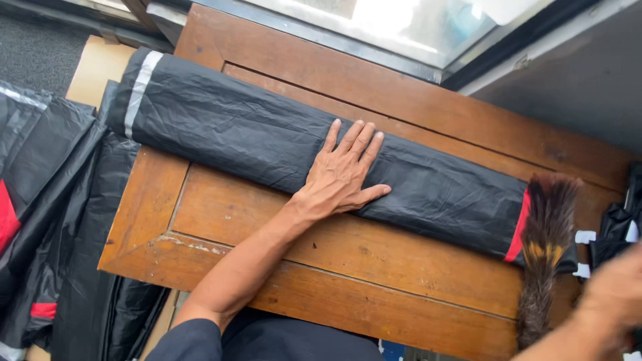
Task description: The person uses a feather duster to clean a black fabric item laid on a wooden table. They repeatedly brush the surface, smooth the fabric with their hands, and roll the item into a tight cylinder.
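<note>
On the wooden table [281, 230], head view: a folded black plastic sheet [234, 127] is laid lengthwise, left to right. The left hand [341, 177] is pressed flat on it, fingers [354, 140] spread. The right hand [615, 291], blurred, is nearer the feather duster [545, 254]; grip undetermined.

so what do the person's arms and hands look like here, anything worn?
Both hands bare: no gloves, rings or watch visible. The left hand shows a bare forearm up to a dark navy short sleeve at the upper arm. The right hand is blurred at the frame edge; its forearm is bare too, and no sleeve is in view on that side.
</note>
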